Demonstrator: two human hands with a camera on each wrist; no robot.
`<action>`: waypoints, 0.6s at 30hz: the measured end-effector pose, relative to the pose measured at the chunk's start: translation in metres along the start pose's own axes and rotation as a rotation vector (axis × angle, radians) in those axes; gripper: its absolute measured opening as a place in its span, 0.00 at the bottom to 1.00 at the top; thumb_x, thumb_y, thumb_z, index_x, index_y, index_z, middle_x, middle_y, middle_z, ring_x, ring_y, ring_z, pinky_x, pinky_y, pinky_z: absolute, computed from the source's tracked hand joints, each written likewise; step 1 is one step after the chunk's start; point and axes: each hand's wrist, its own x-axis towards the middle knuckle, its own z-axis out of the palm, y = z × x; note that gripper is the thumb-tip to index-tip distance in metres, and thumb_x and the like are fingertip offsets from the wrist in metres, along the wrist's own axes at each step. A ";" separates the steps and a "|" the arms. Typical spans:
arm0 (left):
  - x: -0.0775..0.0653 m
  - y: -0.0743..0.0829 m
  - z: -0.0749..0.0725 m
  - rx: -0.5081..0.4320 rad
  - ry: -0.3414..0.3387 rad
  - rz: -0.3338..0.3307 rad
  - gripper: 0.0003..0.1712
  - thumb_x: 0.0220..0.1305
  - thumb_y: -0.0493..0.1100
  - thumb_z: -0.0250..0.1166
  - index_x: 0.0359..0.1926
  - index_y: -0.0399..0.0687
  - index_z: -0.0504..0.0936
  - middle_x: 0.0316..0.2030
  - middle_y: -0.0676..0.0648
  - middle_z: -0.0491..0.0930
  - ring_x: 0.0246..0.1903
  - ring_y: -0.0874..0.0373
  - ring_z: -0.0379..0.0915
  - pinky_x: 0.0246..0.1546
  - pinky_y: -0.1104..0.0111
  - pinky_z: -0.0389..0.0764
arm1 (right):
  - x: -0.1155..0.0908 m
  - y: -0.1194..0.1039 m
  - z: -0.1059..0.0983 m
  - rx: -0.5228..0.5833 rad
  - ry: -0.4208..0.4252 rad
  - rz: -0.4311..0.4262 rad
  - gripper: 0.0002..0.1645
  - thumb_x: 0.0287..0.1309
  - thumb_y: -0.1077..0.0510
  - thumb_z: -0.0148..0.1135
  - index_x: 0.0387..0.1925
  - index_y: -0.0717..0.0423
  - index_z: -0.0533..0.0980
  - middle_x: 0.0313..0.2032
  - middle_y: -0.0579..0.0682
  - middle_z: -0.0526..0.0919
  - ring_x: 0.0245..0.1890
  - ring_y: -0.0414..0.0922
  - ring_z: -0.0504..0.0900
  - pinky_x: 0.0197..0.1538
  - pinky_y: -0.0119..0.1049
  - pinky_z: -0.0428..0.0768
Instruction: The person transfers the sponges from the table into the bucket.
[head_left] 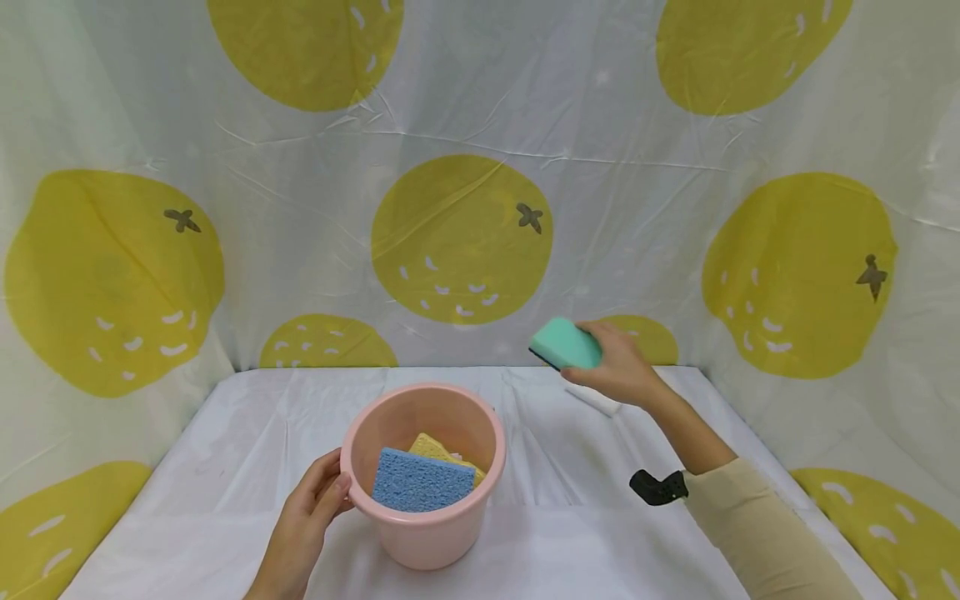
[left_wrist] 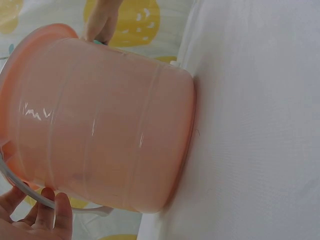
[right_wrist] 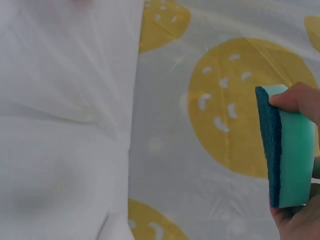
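A pink bucket (head_left: 429,533) stands on the white cloth, holding a blue sponge (head_left: 422,482) and, partly behind it, a yellow sponge (head_left: 431,446). My left hand (head_left: 311,497) grips the bucket's left rim, thumb on the edge and fingers outside. In the left wrist view those fingers (left_wrist: 45,212) are beside the bucket's pale handle (left_wrist: 31,192). Up and to the right of the bucket, my right hand (head_left: 617,364) holds a mint-green sponge (head_left: 567,342) in the air. Its dark blue scouring layer (right_wrist: 270,145) shows in the right wrist view, with thumb and fingers pinching the block's ends.
A white cylindrical thing (head_left: 594,400) lies on the cloth at the back right, under the right hand. Curtains with yellow fruit prints (head_left: 461,237) hang at the back and both sides. The white cloth (head_left: 570,542) has creases.
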 end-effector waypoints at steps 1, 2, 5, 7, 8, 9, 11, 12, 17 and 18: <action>0.000 0.000 0.000 0.001 0.001 -0.002 0.25 0.82 0.46 0.55 0.72 0.40 0.69 0.64 0.38 0.73 0.55 0.58 0.76 0.51 0.70 0.81 | 0.000 -0.002 0.001 0.000 -0.002 -0.006 0.48 0.54 0.49 0.76 0.71 0.67 0.67 0.63 0.67 0.73 0.55 0.62 0.74 0.51 0.61 0.79; 0.000 0.000 0.000 0.001 0.001 -0.003 0.25 0.82 0.46 0.55 0.72 0.40 0.69 0.64 0.38 0.73 0.55 0.58 0.76 0.51 0.70 0.81 | 0.000 -0.004 0.001 -0.001 -0.002 -0.010 0.48 0.54 0.49 0.76 0.71 0.67 0.67 0.63 0.67 0.74 0.55 0.62 0.75 0.50 0.61 0.79; 0.000 -0.001 0.000 0.002 0.001 -0.002 0.25 0.82 0.46 0.55 0.72 0.40 0.69 0.64 0.38 0.73 0.55 0.58 0.76 0.50 0.70 0.81 | -0.001 -0.010 0.003 -0.007 -0.008 -0.023 0.48 0.54 0.49 0.76 0.71 0.66 0.67 0.62 0.65 0.74 0.54 0.62 0.75 0.49 0.60 0.80; 0.000 -0.001 0.000 0.003 0.000 0.001 0.25 0.82 0.46 0.55 0.72 0.40 0.69 0.64 0.38 0.73 0.55 0.58 0.76 0.50 0.70 0.81 | -0.001 -0.013 0.004 -0.012 -0.012 -0.033 0.48 0.54 0.49 0.76 0.71 0.65 0.68 0.62 0.65 0.74 0.54 0.61 0.75 0.48 0.60 0.80; 0.000 -0.001 0.000 0.003 0.000 0.001 0.25 0.82 0.46 0.55 0.72 0.40 0.69 0.64 0.38 0.73 0.55 0.58 0.76 0.50 0.70 0.81 | -0.001 -0.016 0.004 -0.012 -0.016 -0.036 0.48 0.54 0.48 0.76 0.71 0.65 0.67 0.63 0.65 0.74 0.54 0.61 0.75 0.48 0.60 0.80; 0.000 -0.001 0.000 0.003 0.000 0.003 0.25 0.82 0.46 0.55 0.72 0.40 0.69 0.64 0.38 0.73 0.55 0.58 0.76 0.50 0.70 0.81 | -0.001 -0.018 0.004 -0.012 -0.020 -0.041 0.48 0.54 0.48 0.76 0.71 0.64 0.67 0.63 0.65 0.74 0.54 0.61 0.75 0.48 0.59 0.80; 0.000 -0.001 0.000 0.003 0.000 0.007 0.25 0.82 0.45 0.55 0.72 0.40 0.69 0.64 0.38 0.73 0.55 0.58 0.76 0.50 0.70 0.81 | -0.001 -0.022 0.005 -0.013 -0.024 -0.054 0.49 0.53 0.48 0.76 0.71 0.64 0.68 0.63 0.64 0.74 0.54 0.60 0.75 0.48 0.59 0.80; 0.000 -0.001 0.000 0.003 0.001 0.008 0.25 0.82 0.45 0.55 0.72 0.40 0.69 0.64 0.38 0.73 0.55 0.59 0.76 0.50 0.70 0.81 | -0.001 -0.024 0.006 -0.013 -0.028 -0.060 0.49 0.53 0.48 0.76 0.71 0.64 0.68 0.63 0.64 0.74 0.53 0.60 0.75 0.47 0.58 0.80; 0.000 -0.001 0.000 0.003 0.000 0.017 0.25 0.82 0.45 0.55 0.72 0.39 0.69 0.64 0.37 0.73 0.55 0.59 0.76 0.50 0.70 0.81 | -0.002 -0.033 0.008 -0.010 -0.038 -0.092 0.48 0.53 0.47 0.77 0.71 0.62 0.68 0.63 0.62 0.74 0.53 0.58 0.75 0.47 0.57 0.79; 0.000 -0.001 0.000 0.003 -0.001 0.018 0.25 0.82 0.45 0.55 0.72 0.39 0.69 0.64 0.37 0.73 0.55 0.59 0.76 0.50 0.70 0.81 | -0.002 -0.035 0.009 -0.008 -0.041 -0.098 0.48 0.53 0.47 0.77 0.71 0.62 0.69 0.63 0.62 0.74 0.53 0.58 0.75 0.47 0.57 0.79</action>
